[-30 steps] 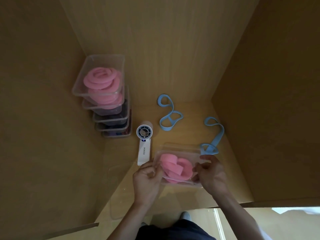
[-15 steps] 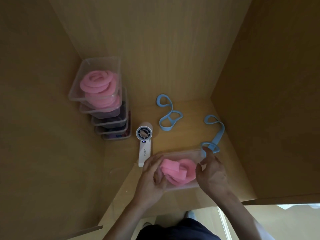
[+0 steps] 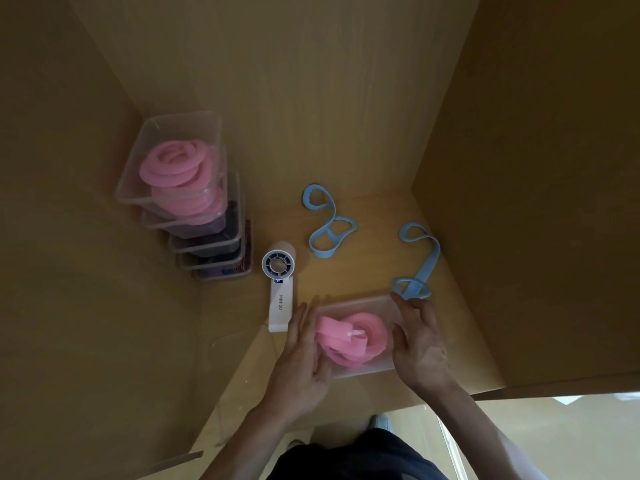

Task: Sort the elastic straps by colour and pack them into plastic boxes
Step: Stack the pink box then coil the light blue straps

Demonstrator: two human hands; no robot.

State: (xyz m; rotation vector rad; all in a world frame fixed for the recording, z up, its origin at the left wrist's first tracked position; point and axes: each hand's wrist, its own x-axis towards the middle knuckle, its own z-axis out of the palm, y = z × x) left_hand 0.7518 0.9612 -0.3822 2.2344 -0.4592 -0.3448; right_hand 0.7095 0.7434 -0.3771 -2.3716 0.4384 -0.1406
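A clear plastic box (image 3: 349,306) lies on the wooden shelf floor in front of me, with a coiled pink strap (image 3: 360,336) inside. My left hand (image 3: 301,358) presses against its left side, fingers stretched forward. My right hand (image 3: 419,344) holds the right side, thumb on top and fingertips at the far right corner. Two light blue straps lie loose beyond the box. One blue strap (image 3: 333,216) is twisted in loops at the centre. The other blue strap (image 3: 427,266) runs along the right wall, its near loop touching the box's corner.
A stack of several clear boxes (image 3: 173,199) stands in the back left corner, the top ones filled with pink straps (image 3: 176,164). A white handheld fan (image 3: 280,299) lies left of my box. Wooden walls close in on the left, back and right.
My left fingers have uncurled and now lie flat along the box's left side. My right fingers have reached up to the far corner. The pink coil sits a little more to the right.
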